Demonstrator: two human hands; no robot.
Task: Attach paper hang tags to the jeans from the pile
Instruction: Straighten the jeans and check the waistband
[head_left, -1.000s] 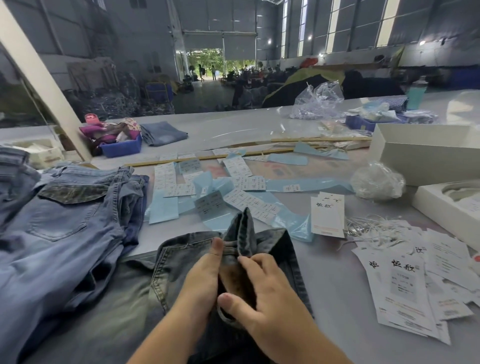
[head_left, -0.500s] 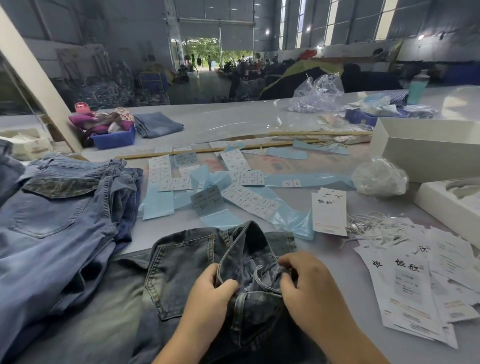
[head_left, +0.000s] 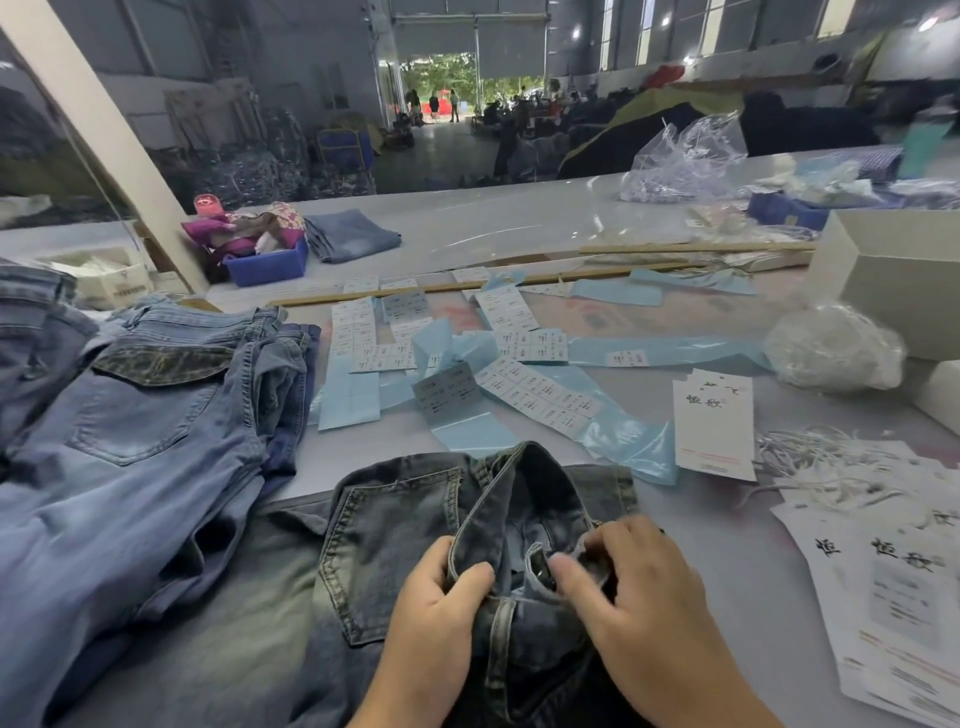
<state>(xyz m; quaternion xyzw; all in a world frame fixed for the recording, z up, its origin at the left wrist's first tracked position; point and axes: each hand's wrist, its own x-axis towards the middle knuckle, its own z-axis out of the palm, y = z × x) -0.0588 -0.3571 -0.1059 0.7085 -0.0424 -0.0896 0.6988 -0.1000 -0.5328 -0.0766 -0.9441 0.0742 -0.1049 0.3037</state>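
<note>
Dark washed jeans (head_left: 395, 525) lie on the table in front of me, waistband bunched up in the middle. My left hand (head_left: 441, 603) grips the left fold of the waistband. My right hand (head_left: 634, 587) pinches the waistband's right edge, thumb beside the metal button. A pile of lighter blue jeans (head_left: 135, 415) lies to the left. White paper hang tags (head_left: 714, 423) sit in a small stack to the right, and more printed tags (head_left: 893, 597) are spread at the far right. A tangle of white strings (head_left: 810, 457) lies between them.
Light blue sticker backing strips and white size labels (head_left: 519, 379) litter the middle of the table. A crumpled clear bag (head_left: 831, 345) and white boxes (head_left: 893, 275) stand at the right. A blue bin (head_left: 267, 265), folded denim (head_left: 353, 239) and wooden sticks (head_left: 467, 285) lie farther back.
The waistband, held upright a second ago, has been lowered and spread open. My right hand moved right onto the button edge; my left hand slid down onto the left fold.
</note>
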